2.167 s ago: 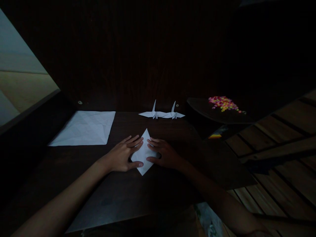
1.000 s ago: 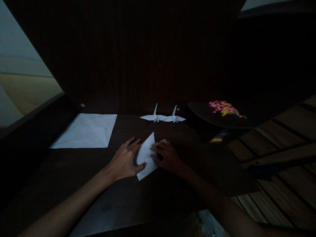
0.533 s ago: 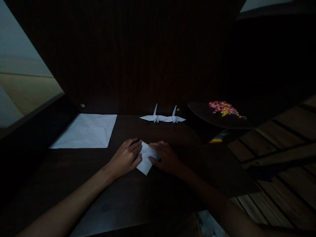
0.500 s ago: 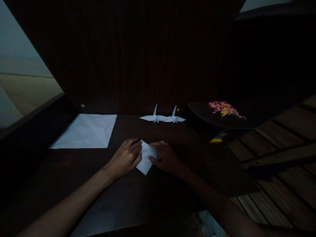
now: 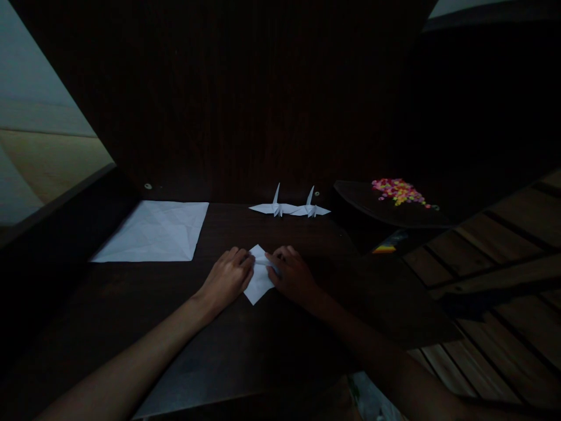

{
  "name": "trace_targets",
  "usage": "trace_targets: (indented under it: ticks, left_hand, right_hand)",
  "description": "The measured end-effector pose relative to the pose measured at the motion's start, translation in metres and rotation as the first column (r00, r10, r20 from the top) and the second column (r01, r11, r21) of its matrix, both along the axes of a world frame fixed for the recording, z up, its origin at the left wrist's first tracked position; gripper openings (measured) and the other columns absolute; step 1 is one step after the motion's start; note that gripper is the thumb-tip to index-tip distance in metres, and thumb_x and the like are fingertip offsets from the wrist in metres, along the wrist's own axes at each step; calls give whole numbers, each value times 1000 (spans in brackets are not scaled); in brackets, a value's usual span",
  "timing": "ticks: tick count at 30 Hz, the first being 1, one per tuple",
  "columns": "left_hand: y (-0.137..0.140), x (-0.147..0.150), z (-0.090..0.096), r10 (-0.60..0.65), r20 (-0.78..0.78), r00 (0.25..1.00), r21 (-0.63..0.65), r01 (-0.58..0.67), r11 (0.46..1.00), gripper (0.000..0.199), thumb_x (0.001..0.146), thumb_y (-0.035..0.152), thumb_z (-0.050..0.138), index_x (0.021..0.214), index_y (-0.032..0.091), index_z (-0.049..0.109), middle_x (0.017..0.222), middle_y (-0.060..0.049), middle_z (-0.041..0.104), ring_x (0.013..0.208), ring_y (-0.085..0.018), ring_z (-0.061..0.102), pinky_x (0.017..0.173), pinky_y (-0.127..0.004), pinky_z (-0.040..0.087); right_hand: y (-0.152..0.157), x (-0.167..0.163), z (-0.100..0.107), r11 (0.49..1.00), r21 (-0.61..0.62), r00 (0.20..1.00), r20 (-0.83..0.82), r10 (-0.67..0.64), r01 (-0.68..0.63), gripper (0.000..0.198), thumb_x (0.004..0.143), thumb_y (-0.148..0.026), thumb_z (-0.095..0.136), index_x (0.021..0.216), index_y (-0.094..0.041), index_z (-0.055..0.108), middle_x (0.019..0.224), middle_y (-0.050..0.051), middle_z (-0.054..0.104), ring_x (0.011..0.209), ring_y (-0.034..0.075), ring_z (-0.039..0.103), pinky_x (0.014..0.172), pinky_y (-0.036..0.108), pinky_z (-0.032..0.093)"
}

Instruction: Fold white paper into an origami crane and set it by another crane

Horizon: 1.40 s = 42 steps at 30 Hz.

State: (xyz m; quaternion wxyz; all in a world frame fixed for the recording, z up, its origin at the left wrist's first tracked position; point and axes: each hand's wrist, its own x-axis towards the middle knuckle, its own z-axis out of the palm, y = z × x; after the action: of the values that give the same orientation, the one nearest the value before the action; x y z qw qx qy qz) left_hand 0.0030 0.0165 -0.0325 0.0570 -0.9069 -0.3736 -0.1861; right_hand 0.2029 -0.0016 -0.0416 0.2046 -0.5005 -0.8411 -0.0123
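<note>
A small folded white paper [image 5: 258, 286] lies on the dark wooden table between my two hands, one corner pointing toward me. My left hand [image 5: 228, 272] grips its left edge with the fingers curled and pressed together. On the opposite edge, my right hand [image 5: 291, 272] pinches the paper with thumb and fingers. A raised crease runs across the paper between the two grips. Beyond the hands stand two white origami cranes [image 5: 277, 209], wing to wing, near the back panel.
A larger creased white sheet [image 5: 153, 233] lies flat at the left. Several small colourful pieces [image 5: 398, 192] are heaped on a dark corner shelf [image 5: 363, 202] at the right. A dark panel [image 5: 219, 117] rises behind the table; wooden slats [image 5: 491, 263] show at the lower right.
My fingers have drawn in from lying flatter on the paper to pinching its sides. A crease now stands up across it, and my right thumb has moved up.
</note>
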Motion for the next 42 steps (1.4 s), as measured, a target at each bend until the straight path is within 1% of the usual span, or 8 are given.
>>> trace_targets:
  ticks: [4, 7, 10, 12, 18, 23, 37, 42]
  left_hand:
    - [2, 0, -1, -35, -24, 999, 25, 36, 999, 23, 92, 14, 44, 101, 11, 64, 92, -13, 61, 84, -23, 55, 73, -38, 49]
    - [3, 1, -3, -85, -89, 992, 34, 88, 996, 24, 92, 11, 42, 102, 11, 64, 97, -14, 62, 87, -24, 56, 75, -40, 48]
    - [3, 2, -3, -123, -132, 984, 30, 128, 991, 25, 93, 9, 41, 100, 10, 65, 103, -15, 62, 92, -25, 56, 79, -41, 48]
    - [2, 2, -2, -142, -150, 978, 16, 146, 989, 26, 93, 8, 40, 98, 10, 65, 105, -15, 62, 95, -26, 56, 80, -42, 47]
    - [4, 1, 1, -189, -166, 968, 26, 196, 980, 24, 93, 8, 41, 97, 9, 65, 101, -14, 63, 91, -24, 56, 77, -40, 49]
    - [5, 1, 4, -200, -236, 951, 16, 209, 978, 17, 90, 7, 48, 92, 9, 65, 101, -11, 63, 88, -23, 57, 75, -37, 50]
    - [4, 1, 9, -219, -260, 940, 30, 234, 972, 14, 89, 7, 51, 92, 9, 64, 97, -11, 64, 86, -22, 58, 72, -35, 50]
    - [4, 1, 5, -204, -221, 954, 57, 221, 974, 14, 90, 7, 50, 93, 8, 63, 98, -12, 63, 86, -22, 58, 71, -35, 49]
  right_hand:
    - [2, -1, 1, 999, -5, 999, 42, -33, 33, 31, 88, -21, 52, 117, -18, 62, 96, 11, 59, 89, 25, 50, 76, 40, 47]
    - [3, -1, 0, 999, 5, 997, 66, -35, 35, 29, 87, -19, 53, 115, -18, 63, 105, 12, 61, 95, 27, 51, 79, 42, 47]
    - [4, -1, -2, 999, 24, 998, 51, 21, -22, 27, 87, -14, 53, 111, -19, 64, 118, 12, 61, 102, 27, 52, 83, 45, 47]
    - [5, -1, -3, 997, 29, 997, 29, 65, -66, 29, 87, -11, 52, 111, -20, 64, 121, 11, 62, 104, 26, 53, 84, 44, 48]
    - [5, 1, -7, 992, 44, 993, 11, 114, -115, 31, 87, -8, 51, 112, -20, 64, 117, 10, 65, 103, 24, 57, 85, 41, 51]
    - [4, 2, -10, 993, 67, 994, 58, 95, -99, 30, 87, -9, 50, 112, -19, 64, 120, 10, 65, 103, 24, 61, 88, 41, 52]
    - [3, 0, -12, 992, 76, 992, 89, 90, -97, 27, 88, -9, 50, 108, -17, 65, 117, 11, 67, 109, 24, 62, 92, 40, 53]
    - [2, 1, -12, 984, 144, 992, 92, 90, -102, 26, 87, -9, 52, 108, -17, 65, 114, 10, 69, 108, 21, 63, 92, 34, 54]
